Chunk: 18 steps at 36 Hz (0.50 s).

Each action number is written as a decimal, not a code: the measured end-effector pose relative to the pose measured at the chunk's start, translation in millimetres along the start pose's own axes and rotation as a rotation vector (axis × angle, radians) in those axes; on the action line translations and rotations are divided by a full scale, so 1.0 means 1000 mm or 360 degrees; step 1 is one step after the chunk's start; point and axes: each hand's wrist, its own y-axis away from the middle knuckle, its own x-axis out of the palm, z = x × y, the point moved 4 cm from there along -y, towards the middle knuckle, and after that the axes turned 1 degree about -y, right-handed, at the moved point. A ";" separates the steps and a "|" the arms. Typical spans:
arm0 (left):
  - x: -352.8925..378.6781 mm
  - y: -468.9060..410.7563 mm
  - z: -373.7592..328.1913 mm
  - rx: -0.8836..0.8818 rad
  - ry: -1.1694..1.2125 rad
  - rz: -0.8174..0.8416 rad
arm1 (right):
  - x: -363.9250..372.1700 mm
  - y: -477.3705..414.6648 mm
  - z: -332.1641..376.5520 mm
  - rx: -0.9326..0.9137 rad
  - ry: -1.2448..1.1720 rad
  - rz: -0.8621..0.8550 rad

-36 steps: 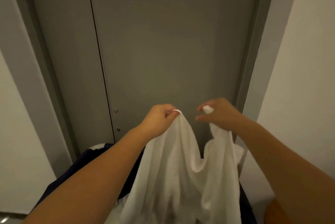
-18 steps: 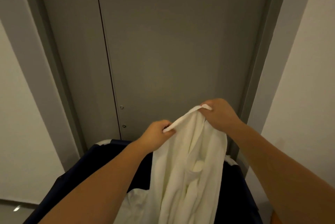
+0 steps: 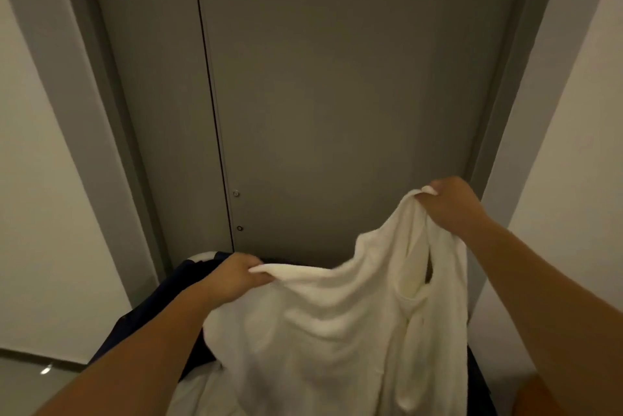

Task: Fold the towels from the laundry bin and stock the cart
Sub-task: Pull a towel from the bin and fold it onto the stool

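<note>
A white towel hangs spread between my two hands above a dark blue laundry bin. My left hand grips one end of the towel's top edge, low over the bin's far rim. My right hand pinches the other end, held higher and further right. The cloth sags in folds between them and drapes down into the bin. More white laundry lies in the bin under the towel. No cart is in view.
A grey double door with a vertical seam stands right behind the bin. Pale walls flank it on both sides. A strip of grey floor shows at the lower left.
My hands have pulled apart along the towel's edge: the left went down and left, the right went right. The towel now hangs wide where before it was bunched.
</note>
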 end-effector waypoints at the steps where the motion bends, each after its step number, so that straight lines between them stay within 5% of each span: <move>1: 0.000 0.000 -0.015 0.0035 0.0003 0.0018 | 0.008 -0.001 -0.001 0.0012 0.0015 0.0069; 6: -0.004 -0.005 -0.070 0.0152 0.0109 -0.0050 | 0.036 0.006 0.001 0.0037 0.0088 0.0304; 12: 0.003 -0.010 -0.105 0.0049 0.0419 -0.0041 | 0.054 0.018 0.011 0.0174 -0.0406 0.0330; 18: 0.027 -0.016 -0.105 -0.0077 0.0596 0.0030 | 0.076 0.037 0.012 0.0227 -0.0528 0.0705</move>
